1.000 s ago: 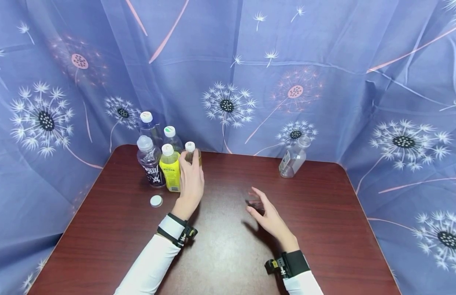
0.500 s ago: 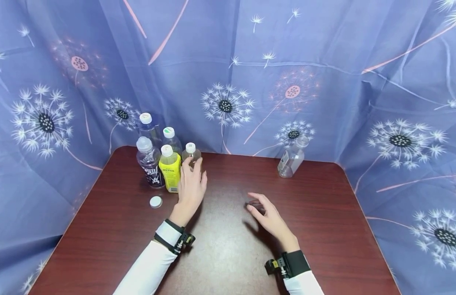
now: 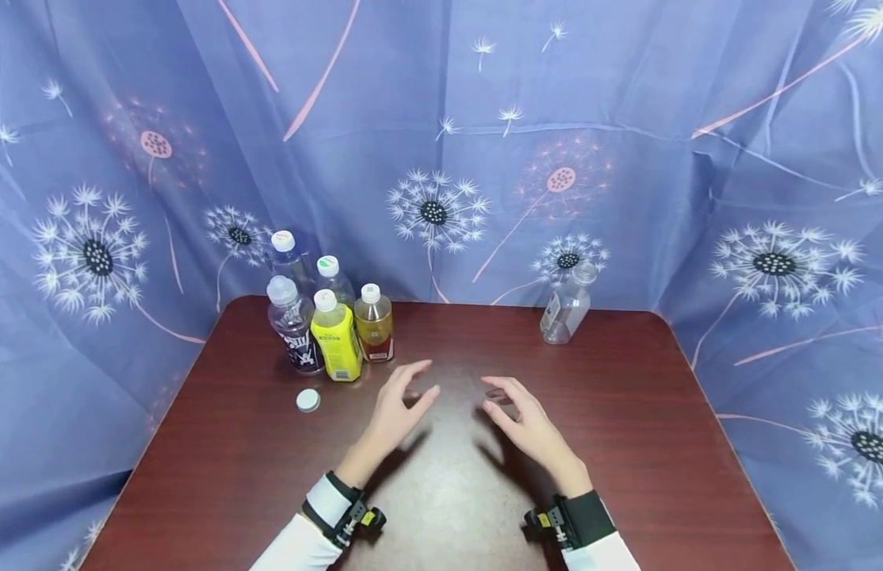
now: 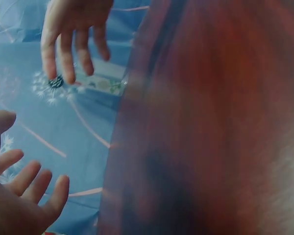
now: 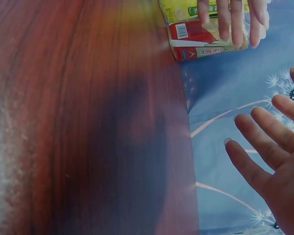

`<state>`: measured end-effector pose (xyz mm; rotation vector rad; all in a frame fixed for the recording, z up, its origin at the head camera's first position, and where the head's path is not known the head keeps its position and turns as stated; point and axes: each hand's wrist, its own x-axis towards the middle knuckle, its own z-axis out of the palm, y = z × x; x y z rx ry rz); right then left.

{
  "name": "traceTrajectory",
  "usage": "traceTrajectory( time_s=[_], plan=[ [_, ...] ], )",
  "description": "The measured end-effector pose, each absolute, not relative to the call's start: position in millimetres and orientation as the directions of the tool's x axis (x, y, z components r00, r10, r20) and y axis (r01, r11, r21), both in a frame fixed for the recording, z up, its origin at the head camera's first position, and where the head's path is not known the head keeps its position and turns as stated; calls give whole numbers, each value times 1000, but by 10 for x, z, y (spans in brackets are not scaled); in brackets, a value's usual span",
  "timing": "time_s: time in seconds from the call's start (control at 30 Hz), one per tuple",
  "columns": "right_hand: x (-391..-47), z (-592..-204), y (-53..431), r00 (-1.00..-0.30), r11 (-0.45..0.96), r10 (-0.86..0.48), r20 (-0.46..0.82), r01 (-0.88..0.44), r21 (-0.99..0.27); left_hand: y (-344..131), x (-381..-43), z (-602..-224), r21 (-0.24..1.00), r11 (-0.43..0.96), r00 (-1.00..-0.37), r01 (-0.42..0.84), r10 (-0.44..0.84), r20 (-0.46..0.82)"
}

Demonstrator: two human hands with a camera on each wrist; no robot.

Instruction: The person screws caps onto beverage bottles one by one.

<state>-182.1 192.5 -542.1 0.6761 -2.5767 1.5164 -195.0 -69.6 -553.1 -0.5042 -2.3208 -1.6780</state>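
Observation:
My left hand (image 3: 396, 408) hovers over the middle of the table with fingers spread and relaxed, holding nothing. Facing it, my right hand (image 3: 530, 424) is likewise relaxed and holds nothing. Nearest the left hand stands an upright bottle with amber contents and a white cap (image 3: 374, 327). Left of that is a yellow-labelled bottle (image 3: 338, 341), then a clear bottle with a dark printed label (image 3: 295, 329). Two more capped bottles stand behind, one blue-tinted (image 3: 293, 262) and one clear (image 3: 333, 277). In the right wrist view, the left fingers overlap the amber bottle's red label (image 5: 201, 41).
A loose white cap (image 3: 308, 400) lies in front of the bottle group. Toward the back right, an uncapped clear bottle (image 3: 566, 305) stands by itself. A blue dandelion-print curtain (image 3: 441, 95) hangs behind the brown table (image 3: 670, 444).
My left hand has let go of the amber bottle and drawn back toward the right and the table's middle. The bottle stays with the group. My right hand has barely moved.

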Motion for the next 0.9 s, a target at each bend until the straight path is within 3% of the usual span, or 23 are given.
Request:
traceTrajectory(
  time_s=[0.43,0.7,0.9],
  plan=[
    [-1803,-5395,2147,-901,465,-305,308,-423,-778,-590,-1780,-5551,884,294,-923,364,242,300],
    [-2319,-5121,2763,-868,548,-82,489,-450,-705,-611,-1773,-5530,888,273,-923,369,220,316],
    [-2775,-4978,3158,-859,620,119,498,-327,-713,-636,-1760,-5515,889,282,-925,362,224,305]
  ],
)
